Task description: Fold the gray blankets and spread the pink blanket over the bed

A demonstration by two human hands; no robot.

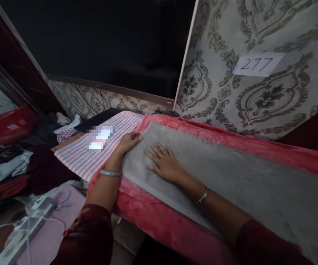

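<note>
A long grey cloth [216,158], soft-looking and mostly flat, lies over a red plush cover [159,224]. My right hand [166,162] rests palm down on the grey cloth near its left end, fingers spread. At the cloth's left edge lies my left hand [128,142], thumb and fingers slightly apart; its palm side is hidden. A striped pink, grey and white cloth [76,158] extends to the left of that hand, with a bright, pixelated object [100,138] on it.
A large dark television [106,48] stands behind, beside patterned wallpaper bearing a paper marked 277 [258,64]. At lower left, a power strip [27,228] with cables sits on a pink surface. Piled clothes [6,173] and a red bag [9,125] are further left.
</note>
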